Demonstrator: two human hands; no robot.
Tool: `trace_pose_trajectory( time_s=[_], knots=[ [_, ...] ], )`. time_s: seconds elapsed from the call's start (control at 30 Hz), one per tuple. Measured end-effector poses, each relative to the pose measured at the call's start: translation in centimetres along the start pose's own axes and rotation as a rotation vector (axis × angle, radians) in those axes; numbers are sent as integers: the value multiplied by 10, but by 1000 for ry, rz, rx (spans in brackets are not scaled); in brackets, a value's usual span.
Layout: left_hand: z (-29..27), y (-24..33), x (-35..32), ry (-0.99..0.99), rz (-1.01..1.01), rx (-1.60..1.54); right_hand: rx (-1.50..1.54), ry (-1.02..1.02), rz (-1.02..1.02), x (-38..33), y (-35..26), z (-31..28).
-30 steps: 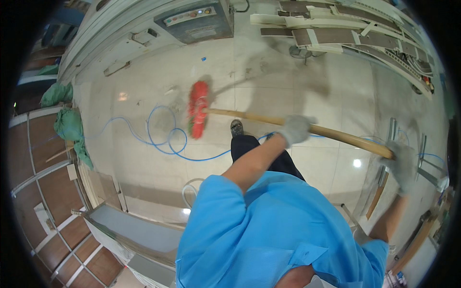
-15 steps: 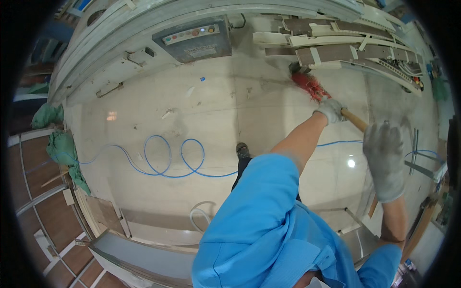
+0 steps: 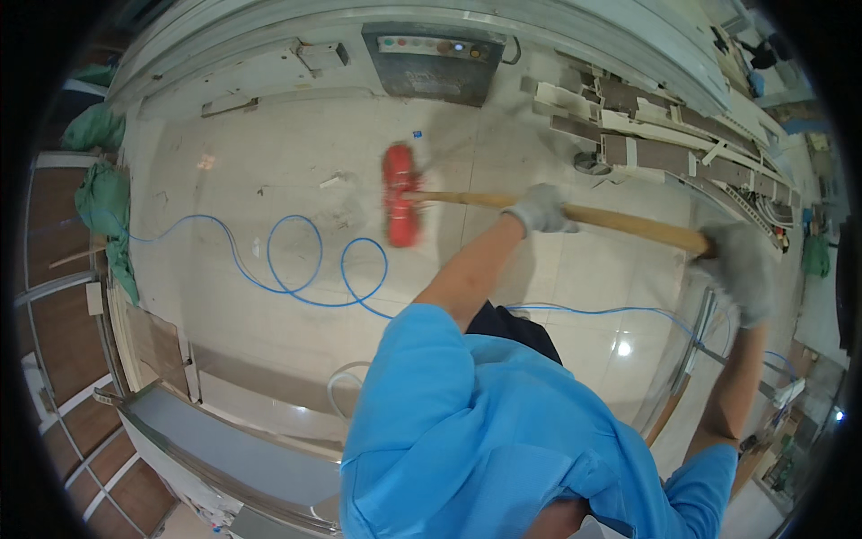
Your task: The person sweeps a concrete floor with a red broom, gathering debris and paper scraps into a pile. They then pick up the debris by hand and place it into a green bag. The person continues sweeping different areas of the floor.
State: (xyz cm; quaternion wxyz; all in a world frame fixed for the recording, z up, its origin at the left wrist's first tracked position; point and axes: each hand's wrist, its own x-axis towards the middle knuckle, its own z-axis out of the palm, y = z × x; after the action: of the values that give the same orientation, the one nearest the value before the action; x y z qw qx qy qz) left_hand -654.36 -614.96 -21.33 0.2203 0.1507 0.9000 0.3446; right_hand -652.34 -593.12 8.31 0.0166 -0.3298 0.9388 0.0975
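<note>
Both my hands wear grey-white work gloves and grip a broom (image 3: 620, 222) by its light wooden handle. My left hand (image 3: 541, 211) is closed round the middle of the shaft. Smeared a little by motion, my right hand (image 3: 742, 269) wraps the handle's far end at the right. The broom's red bristle head (image 3: 400, 196) is blurred and lies over the pale tiled floor, left of my hands. Just beyond it is a small blue scrap (image 3: 417, 135), with a pale scrap (image 3: 334, 180) to its left.
A blue hose (image 3: 321, 260) loops across the floor. A grey control box (image 3: 435, 63) with buttons stands at the far side. Stacked strips and boards (image 3: 646, 117) lie at the far right. Green cloth (image 3: 103, 198) hangs at the left, above a brown-panelled frame (image 3: 72, 269).
The broom head has swung from beside the stacked strips to the left, out over the open floor. My left hand has moved left with the shaft; my right hand now grips the handle end.
</note>
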Motion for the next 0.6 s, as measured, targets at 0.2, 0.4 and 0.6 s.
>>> trace_pose_trajectory(
  time_s=[0.2, 0.4, 0.6],
  knots=[
    [-2, 37, -14, 369, 111, -68, -60, -200, 271, -30, 24, -17],
    [-34, 126, 59, 672, 384, -271, -327, -70, 318, -65, 71, -101],
    [-31, 86, 141, 511, 403, -234, -762, 136, -169, -12, 90, -49]
  ],
)
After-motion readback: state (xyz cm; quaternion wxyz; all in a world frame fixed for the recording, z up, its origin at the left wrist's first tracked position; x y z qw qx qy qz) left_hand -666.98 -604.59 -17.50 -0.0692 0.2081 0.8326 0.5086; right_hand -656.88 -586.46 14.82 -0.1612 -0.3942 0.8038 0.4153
